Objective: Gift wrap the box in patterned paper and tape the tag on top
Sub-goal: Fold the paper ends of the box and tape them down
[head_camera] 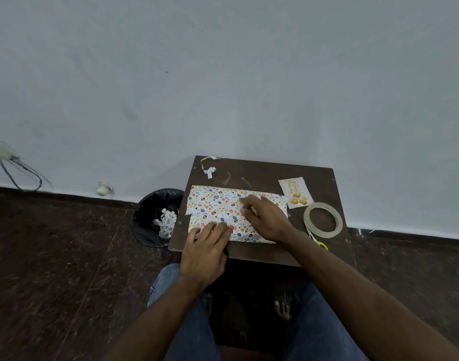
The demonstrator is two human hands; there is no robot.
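A flat box covered in white paper with coloured egg and heart prints point(215, 204) lies on a small dark wooden table point(264, 170). My left hand point(206, 246) presses flat on the paper at the box's near left edge, fingers straight. My right hand point(264, 214) rests on the middle of the box, fingers stretched toward the paper's seam. The gift tag point(296, 192), cream with gold ornaments, lies at the table's back right. A roll of clear tape point(323, 220) lies right of the box.
Yellow-handled scissors point(321, 244) poke out beneath the tape roll. Paper scraps point(208, 168) lie at the table's back edge. A black bin point(158, 217) with paper offcuts stands left of the table. A wall rises behind.
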